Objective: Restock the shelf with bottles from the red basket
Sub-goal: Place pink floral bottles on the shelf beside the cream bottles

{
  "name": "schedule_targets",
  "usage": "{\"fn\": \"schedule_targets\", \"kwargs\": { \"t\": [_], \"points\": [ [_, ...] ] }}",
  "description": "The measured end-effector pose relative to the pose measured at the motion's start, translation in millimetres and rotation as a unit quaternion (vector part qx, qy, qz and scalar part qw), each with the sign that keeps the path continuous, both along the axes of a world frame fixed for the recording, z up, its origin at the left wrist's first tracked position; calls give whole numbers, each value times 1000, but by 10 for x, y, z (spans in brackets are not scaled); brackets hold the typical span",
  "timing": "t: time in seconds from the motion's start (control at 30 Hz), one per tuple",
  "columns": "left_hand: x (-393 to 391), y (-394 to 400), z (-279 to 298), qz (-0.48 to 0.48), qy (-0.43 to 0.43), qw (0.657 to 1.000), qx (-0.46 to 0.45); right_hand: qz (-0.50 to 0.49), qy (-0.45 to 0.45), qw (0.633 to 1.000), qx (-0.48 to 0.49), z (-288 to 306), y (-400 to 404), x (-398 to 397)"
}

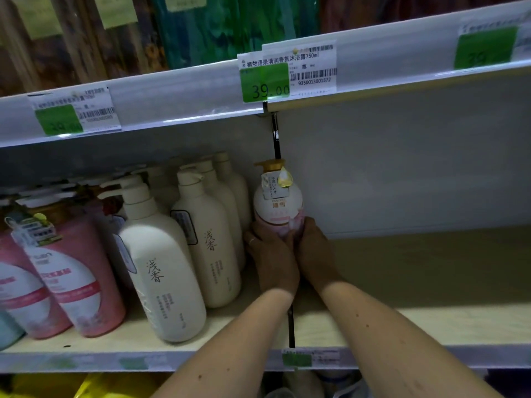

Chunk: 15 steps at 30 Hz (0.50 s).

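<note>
Both hands, left (pixel 273 262) and right (pixel 313 254), wrap around the lower half of one white-and-pink pump bottle with a gold collar (pixel 278 198), standing upright toward the back edge of the pale wooden shelf (pixel 416 282); its base is hidden by the fingers. Just left stand two rows of cream pump bottles (pixel 163 271), rear ones too overlapped to count. Two pink bottles (pixel 71 280) are plain near the left edge, others cut off or blurred.

a pale wooden shelf (pixel 416 282) carries upright bottles. cream pump bottles (pixel 169 271) stand in rows left of centre, pink bottles (pixel 71 282) at far left. a pink-and-white bottle (pixel 278 202) stands near the back wall.
</note>
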State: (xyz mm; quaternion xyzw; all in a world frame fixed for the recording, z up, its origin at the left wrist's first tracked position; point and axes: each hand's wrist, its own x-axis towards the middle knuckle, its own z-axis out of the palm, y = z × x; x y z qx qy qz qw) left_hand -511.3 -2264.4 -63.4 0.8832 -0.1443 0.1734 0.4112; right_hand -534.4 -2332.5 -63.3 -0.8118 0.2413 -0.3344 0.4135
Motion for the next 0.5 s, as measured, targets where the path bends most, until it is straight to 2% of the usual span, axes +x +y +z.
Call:
{"fn": "schedule_targets", "kwargs": {
  "t": [0.17,0.27,0.4,0.5],
  "points": [
    [22,-25,-33,14,-26,1000,1,-7,2,1000,-9,-31,-6,46],
    [-7,-1,-17,15,-4,1000,22,12,5,1000,-4,-25,-31,8],
    [-124,48,-7,-31,10,999,-1,109,9,994,25,4,-140,-153],
    [-155,111,-75,-89,50,994,-35,109,-39,989,93,-47,-182,-227]
  ]
}}
